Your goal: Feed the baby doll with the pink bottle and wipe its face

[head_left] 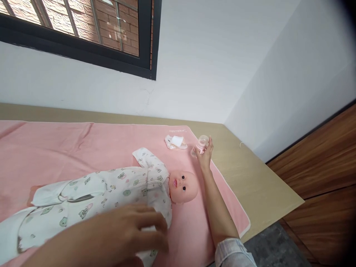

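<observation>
A baby doll (182, 186) in a white printed sleepsuit (91, 196) lies on its back on a pink towel (83, 148), head to the right. My left hand (122, 231) hovers over the doll's near shoulder, fingers spread and bent, touching the sleepsuit's edge. My right hand (205, 152) reaches past the doll's head and wraps its fingers round a small pink baby bottle (200, 144) at the towel's far right corner.
A folded white cloth (175, 142) lies on the towel left of the bottle. The towel covers a light wooden tabletop (250, 178) set into a white wall corner. A dark-framed window is at the upper left. Wooden panelling stands at the right.
</observation>
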`<state>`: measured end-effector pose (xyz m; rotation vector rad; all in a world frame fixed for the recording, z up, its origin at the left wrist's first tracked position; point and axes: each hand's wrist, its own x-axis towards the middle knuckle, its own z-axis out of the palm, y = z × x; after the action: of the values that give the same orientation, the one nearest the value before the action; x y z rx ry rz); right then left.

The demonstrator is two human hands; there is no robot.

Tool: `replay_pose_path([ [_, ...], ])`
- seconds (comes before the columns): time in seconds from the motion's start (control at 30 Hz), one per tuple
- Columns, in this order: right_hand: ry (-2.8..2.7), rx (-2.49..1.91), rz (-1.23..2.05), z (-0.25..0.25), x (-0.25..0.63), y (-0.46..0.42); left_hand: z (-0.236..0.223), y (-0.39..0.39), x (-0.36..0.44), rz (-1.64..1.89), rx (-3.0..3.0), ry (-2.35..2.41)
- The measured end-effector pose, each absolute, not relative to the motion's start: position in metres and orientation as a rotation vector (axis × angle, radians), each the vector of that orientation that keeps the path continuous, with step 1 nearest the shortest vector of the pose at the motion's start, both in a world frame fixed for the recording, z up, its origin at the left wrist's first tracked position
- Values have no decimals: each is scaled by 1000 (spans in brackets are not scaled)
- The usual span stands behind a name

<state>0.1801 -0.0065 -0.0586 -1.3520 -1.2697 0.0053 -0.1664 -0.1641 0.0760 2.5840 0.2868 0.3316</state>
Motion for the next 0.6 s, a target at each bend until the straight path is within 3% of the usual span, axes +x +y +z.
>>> replay_pose_path([
  [0.1,-1268,-1289,70,-30,162,-17,84,-138,-185,270,2628,549],
  [0.33,-1273,-1031,376,34,96,-68,66,-99,-194,613,2408,1134],
  [0.6,-1408,-882,639,47,38,-120,58,-104,-160,891,2339,1138],
])
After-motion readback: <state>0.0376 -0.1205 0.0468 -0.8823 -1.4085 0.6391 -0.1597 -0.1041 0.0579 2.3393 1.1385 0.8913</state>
